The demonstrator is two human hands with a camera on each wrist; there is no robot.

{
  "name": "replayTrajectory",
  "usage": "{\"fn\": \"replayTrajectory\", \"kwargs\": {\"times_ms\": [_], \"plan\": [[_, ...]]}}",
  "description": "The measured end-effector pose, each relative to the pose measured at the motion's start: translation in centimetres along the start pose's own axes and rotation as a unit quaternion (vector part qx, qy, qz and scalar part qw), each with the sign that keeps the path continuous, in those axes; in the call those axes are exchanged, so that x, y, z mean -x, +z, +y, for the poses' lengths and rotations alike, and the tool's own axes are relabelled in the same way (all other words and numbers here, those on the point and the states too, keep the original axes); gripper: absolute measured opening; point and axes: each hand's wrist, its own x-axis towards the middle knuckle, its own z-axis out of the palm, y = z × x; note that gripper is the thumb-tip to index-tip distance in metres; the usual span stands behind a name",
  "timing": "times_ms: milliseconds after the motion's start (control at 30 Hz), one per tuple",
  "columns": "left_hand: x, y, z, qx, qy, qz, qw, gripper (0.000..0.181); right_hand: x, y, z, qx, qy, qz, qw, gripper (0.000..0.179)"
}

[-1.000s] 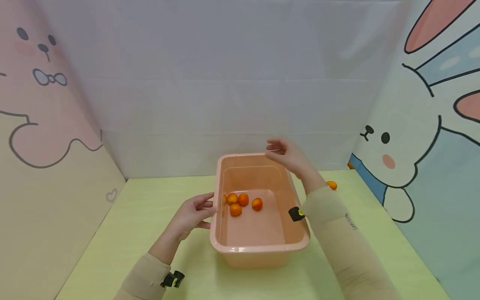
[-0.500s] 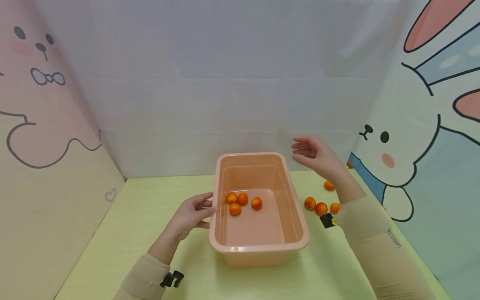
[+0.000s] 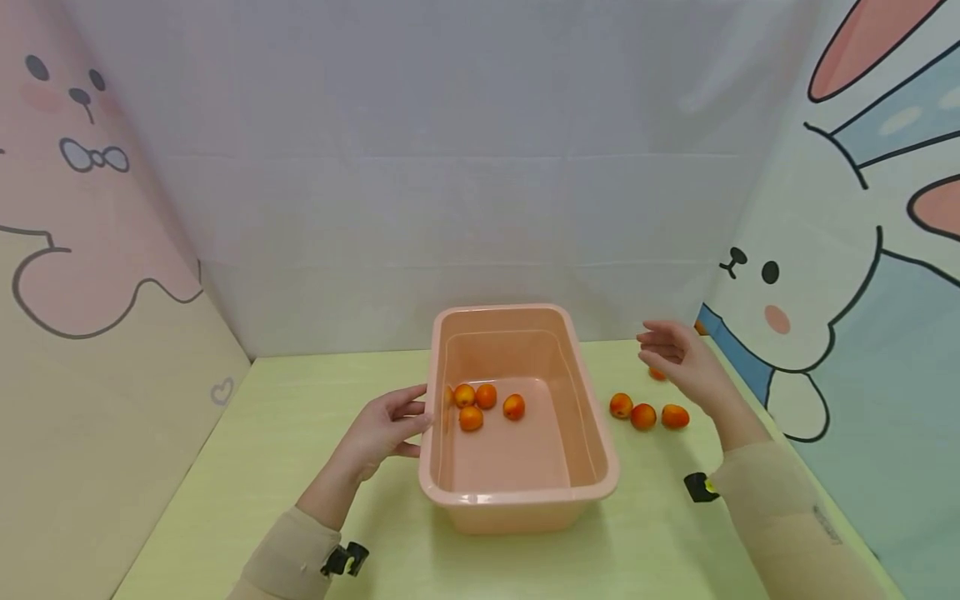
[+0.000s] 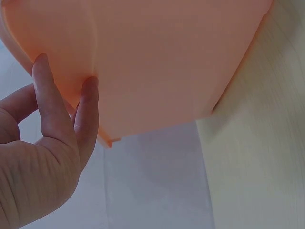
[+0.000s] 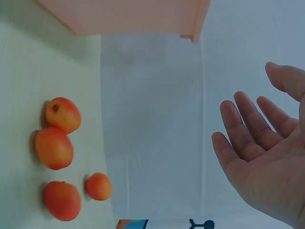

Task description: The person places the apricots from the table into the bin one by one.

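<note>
A peach-coloured plastic bin (image 3: pixel 525 500) stands on the table, with several small orange-red fruits (image 3: pixel 513 407) on its floor. At its left side my left hand (image 3: pixel 386 433) touches the rim; in the left wrist view, extended fingertips (image 4: pixel 89 90) rest against the outer wall. To the right of the bin, my right hand (image 3: pixel 693 367) is raised above the table with loosely bent fingers and an empty palm. Below it lie several more of these fruits (image 5: pixel 55 148), round with small dark ends. In the head view this hand partly covers the farthest fruit (image 3: pixel 657 375).
A pale green-yellow tabletop (image 3: pixel 300 475) lies under everything. Behind it hangs a plain whitish backdrop (image 3: pixel 450 167). Side panels with cartoon animals border the table, a rabbit panel (image 3: pixel 817 333) standing close on the right.
My right hand has moved rightward from over the bin's far right corner, then lower over the loose fruits, which have come into sight. The left hand and the bin have stayed in place.
</note>
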Motion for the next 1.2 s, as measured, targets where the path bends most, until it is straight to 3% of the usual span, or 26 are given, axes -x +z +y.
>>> {"fn": "replayTrajectory", "kwargs": {"times_ms": [267, 500, 800, 1200], "plan": [[0.1, 0.1, 0.1, -0.004, -0.005, 0.003, 1.0000, 0.059, 1.6, 0.0, 4.5, 0.019, 0.050, 0.032, 0.9980, 0.059], [0.1, 0.1, 0.1, -0.005, -0.003, 0.002, 1.0000, 0.059, 2.4, 0.2, 7.8, 0.020, 0.087, 0.030, 0.9956, 0.066], [0.1, 0.1, 0.0, -0.004, -0.001, 0.003, 1.0000, 0.059, 3.4, 0.4, 10.9, 0.021, 0.093, -0.014, 0.9953, 0.073], [0.1, 0.1, -0.1, -0.003, 0.000, 0.004, 1.0000, 0.059, 4.1, 1.0, 13.9, 0.008, 0.111, -0.014, 0.9937, 0.070]]}}
